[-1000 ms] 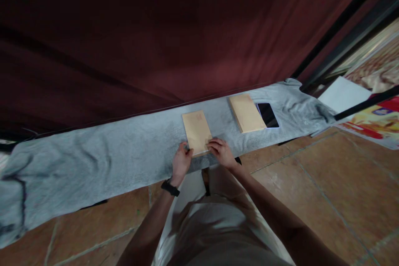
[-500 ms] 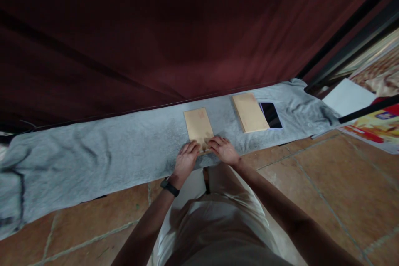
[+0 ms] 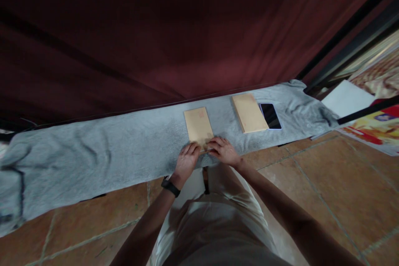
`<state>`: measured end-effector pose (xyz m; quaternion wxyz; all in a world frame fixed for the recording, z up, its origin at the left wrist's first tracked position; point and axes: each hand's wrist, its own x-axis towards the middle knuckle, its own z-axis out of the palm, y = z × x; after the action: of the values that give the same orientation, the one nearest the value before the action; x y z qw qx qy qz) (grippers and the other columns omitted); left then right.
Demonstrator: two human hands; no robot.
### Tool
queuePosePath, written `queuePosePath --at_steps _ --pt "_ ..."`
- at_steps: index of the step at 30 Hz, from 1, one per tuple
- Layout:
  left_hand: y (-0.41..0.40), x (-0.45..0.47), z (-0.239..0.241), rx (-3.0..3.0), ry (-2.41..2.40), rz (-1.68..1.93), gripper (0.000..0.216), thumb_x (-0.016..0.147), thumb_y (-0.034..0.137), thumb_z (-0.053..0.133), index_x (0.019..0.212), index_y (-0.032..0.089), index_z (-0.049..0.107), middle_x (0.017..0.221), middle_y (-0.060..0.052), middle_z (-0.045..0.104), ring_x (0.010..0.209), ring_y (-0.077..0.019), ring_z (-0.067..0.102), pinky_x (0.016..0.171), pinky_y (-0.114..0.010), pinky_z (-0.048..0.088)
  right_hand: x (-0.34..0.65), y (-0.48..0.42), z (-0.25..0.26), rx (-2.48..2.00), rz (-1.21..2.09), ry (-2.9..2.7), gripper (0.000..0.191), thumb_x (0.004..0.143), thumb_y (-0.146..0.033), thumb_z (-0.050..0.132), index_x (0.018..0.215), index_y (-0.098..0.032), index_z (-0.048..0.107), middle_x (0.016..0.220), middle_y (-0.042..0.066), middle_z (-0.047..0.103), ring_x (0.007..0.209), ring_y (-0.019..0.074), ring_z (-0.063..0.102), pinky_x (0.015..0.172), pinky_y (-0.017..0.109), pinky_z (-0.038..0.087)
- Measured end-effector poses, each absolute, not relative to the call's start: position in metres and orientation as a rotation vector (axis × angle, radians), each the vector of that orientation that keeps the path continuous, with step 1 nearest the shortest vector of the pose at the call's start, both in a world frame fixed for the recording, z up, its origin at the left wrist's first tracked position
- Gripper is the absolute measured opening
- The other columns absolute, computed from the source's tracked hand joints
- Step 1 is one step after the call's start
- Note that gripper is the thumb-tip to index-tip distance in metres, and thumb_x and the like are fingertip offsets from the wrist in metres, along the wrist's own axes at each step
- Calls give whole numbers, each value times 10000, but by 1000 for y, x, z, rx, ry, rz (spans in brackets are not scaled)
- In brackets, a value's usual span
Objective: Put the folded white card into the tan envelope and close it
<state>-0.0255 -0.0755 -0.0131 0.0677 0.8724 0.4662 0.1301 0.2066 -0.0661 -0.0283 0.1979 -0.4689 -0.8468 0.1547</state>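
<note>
A grey cloth [image 3: 93, 153] covers the long worktop under a dark red curtain [image 3: 156, 29], with a second tan envelope [image 3: 248, 113] lying beside a black phone [image 3: 270, 116] to the right, a white sheet [image 3: 347, 96] past the cloth's end, and brown floor tiles [image 3: 327, 174] below.

In front of me runs a long ledge covered by a grey cloth [image 3: 93, 153]; the cloth is rumpled to the left of the envelope [image 3: 197, 125] and bunched at its far right end; the envelope lies flat on the cloth, its near end under my fingertips; right of the envelope, apart from it, lies a stack [image 3: 248, 112] of like envelopes; a phone [image 3: 270, 116] lies face up just right of the stack, touching it; below the envelope, past the cloth's near edge, is the tiled floor [image 3: 327, 174]; far right of the envelope a white sheet [image 3: 346, 96] lies off the cloth.
</note>
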Motion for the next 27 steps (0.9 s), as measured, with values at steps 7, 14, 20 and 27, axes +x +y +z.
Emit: queuePosePath --at_steps 7,14,20,27 --pt "-83 -24 -16 2526 1454 495 254 1005 223 494 1195 199 662 1305 -105 680 1229 -268 601 1035 -437 467 208 -68 -33 -1335 475 -2285 229 1009 -279 590 1213 -257 692 1274 77 654 1154 239 601 989 411 479" --pt "-81 -20 -16 2444 1516 565 255 1021 217 446 1132 199 675 1228 -96 713 1149 -258 630 998 -415 474 205 -68 -34 -1357 487 -2218 202 1008 -260 579 1147 -256 725 1230 78 675 1118 246 625 994 430 481" --pt "-81 -14 -18 2394 1599 574 231 1013 214 447 1062 215 672 1150 -94 724 1082 -261 640 953 -403 474 203 -67 -41 -1392 492 -2166 179 1017 -265 556 1071 -246 725 1208 78 679 1097 242 622 987 426 476" --pt "-77 -8 -20 2336 1720 558 194 992 219 461 1015 207 654 1116 -102 703 1058 -270 621 936 -407 474 198 -63 -39 -1455 492 -2154 156 1009 -237 541 1056 -218 688 1153 87 669 1081 249 603 965 408 462"
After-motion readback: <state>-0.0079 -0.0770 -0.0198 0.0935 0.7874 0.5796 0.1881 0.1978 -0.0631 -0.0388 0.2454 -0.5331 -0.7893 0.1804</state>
